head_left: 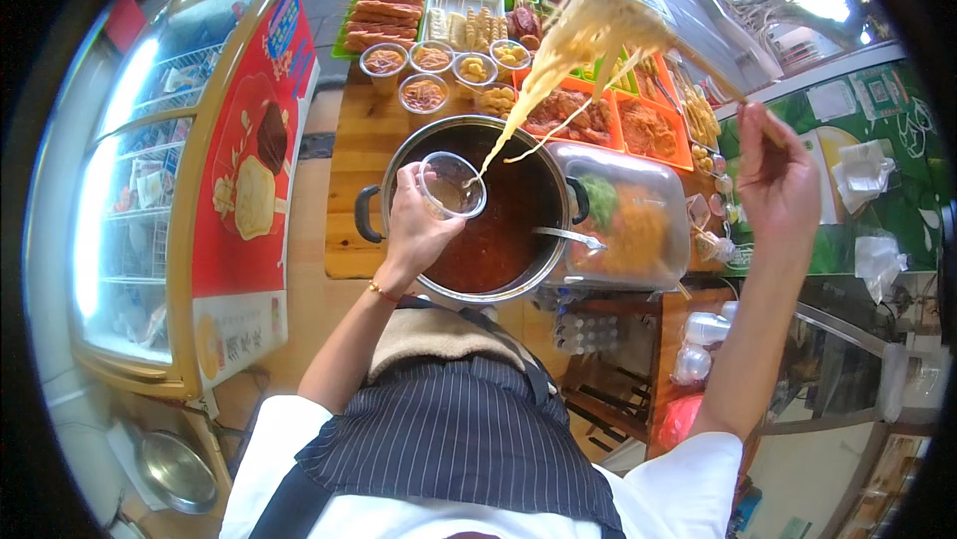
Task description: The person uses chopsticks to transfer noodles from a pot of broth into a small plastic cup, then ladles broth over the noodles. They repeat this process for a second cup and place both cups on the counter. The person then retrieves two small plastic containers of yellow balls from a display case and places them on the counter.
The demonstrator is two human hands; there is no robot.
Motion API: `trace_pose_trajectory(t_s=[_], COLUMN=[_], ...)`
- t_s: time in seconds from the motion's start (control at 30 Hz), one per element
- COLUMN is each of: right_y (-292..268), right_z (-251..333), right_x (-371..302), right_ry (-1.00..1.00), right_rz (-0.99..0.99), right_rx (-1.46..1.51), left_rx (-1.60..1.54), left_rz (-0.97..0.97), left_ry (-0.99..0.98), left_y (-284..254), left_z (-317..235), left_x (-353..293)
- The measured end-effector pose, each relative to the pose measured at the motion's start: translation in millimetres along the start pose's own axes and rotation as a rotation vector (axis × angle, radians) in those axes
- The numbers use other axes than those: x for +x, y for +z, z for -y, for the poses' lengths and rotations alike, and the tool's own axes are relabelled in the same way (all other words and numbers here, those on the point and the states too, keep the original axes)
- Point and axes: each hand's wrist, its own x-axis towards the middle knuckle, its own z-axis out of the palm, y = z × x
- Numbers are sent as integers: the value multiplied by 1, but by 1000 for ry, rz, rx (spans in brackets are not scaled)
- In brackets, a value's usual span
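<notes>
My left hand point(414, 227) is closed around a clear plastic cup point(454, 185), held tilted over a large steel pot point(397, 155) of dark reddish-brown broth point(488, 252). Raised at the upper right, my right hand point(778, 165) grips thin wooden chopsticks point(713, 70). From their far end hangs a big clump of pale yellow noodles point(588, 35). The lowest strands trail down to the cup's mouth, and one loose strand dangles beside it. A metal ladle point(573, 236) leans in the pot with its handle over the right rim.
Filled cups point(424, 95) and trays of sausages point(384, 15) stand beyond the pot on the wooden table point(354, 140). Orange trays point(653, 130) hold reddish food. A clear lidded box point(628, 215) adjoins the pot's right side. A glass-topped freezer point(239, 170) stands left.
</notes>
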Motion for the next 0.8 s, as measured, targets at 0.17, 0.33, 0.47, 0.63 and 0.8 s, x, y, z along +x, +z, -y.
trace_pose_trajectory(t_s=[0.17,0.33,0.47,0.63,0.8], right_y=[15,12,15,35,58], right_z=[31,-2,-62,-117,-138], right_x=[-13,-20,-25,-41,-60], right_ry=[117,176,206,157,3], right_rz=[353,296,55,101,404], right_rx=[117,137,-48,-422,-780], left_rx=[2,-237,-329,-284,-300], left_rz=[41,80,89,78,121], left_ry=[-35,17,116,166,92], left_y=[20,17,7,-5,-8], left_z=[8,2,-18,-34,-26], left_x=[12,21,16,9,-1])
